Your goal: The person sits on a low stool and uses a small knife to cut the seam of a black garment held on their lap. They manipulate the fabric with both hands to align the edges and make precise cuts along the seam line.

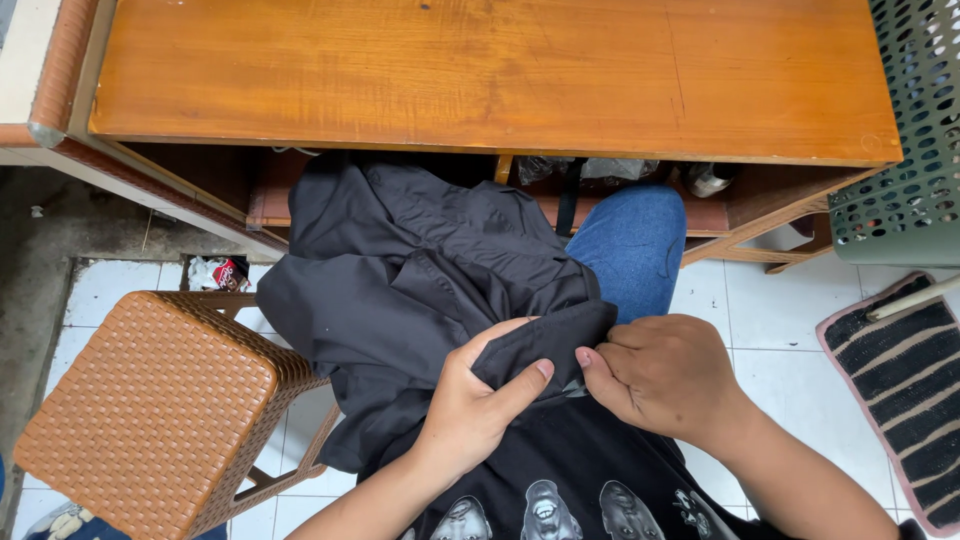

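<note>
Low in the centre of the frame, the left hand [478, 400] pinches a fold of the crumpled black fabric garment [420, 290] between thumb and curled fingers, and the right hand [660, 375] grips the same edge just beside it, fingers closed. That garment lies across the lap, spreading toward the upper left. Above stands a varnished wooden table [490, 75]; a brown woven stool [150, 410] sits lower left on white floor tiles [770, 310].

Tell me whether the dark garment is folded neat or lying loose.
Loose: the dark garment lies rumpled over the lap, one edge pinched between left hand and right hand.
</note>
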